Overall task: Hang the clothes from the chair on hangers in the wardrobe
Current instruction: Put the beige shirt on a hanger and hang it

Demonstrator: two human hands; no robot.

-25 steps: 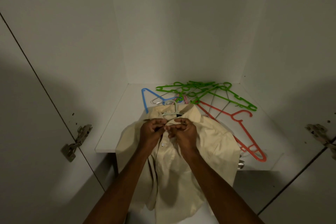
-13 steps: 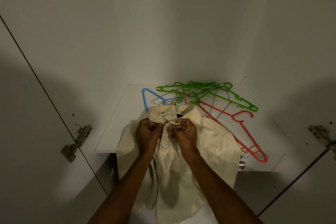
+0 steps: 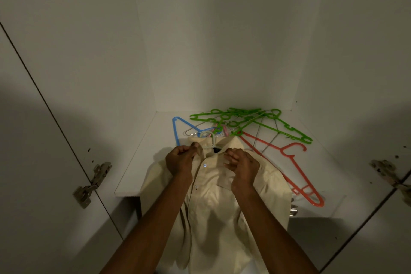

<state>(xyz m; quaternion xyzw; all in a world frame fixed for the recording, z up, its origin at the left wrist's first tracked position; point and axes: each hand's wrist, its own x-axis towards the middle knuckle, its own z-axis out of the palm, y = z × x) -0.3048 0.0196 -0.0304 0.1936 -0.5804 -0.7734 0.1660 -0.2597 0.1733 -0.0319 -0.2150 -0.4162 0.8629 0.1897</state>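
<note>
A cream button-up shirt (image 3: 220, 198) lies on the white wardrobe shelf (image 3: 142, 162), its lower half hanging over the front edge. A pale hanger's hook (image 3: 210, 137) sticks out of the collar. My left hand (image 3: 180, 160) pinches the left side of the collar. My right hand (image 3: 242, 163) rests on the shirt's right chest just below the collar, fingers loosely bent and holding nothing. The top button (image 3: 204, 165) shows between my hands.
Loose hangers lie behind the shirt: a blue one (image 3: 176, 129), several green ones (image 3: 251, 121), an orange one (image 3: 298, 176) at the right, and wire ones. White wardrobe walls close in on three sides. Door hinges (image 3: 92, 181) flank the opening.
My hands were together at the collar's middle, working the top button. They have moved apart: the left to the collar's left side, the right onto the chest.
</note>
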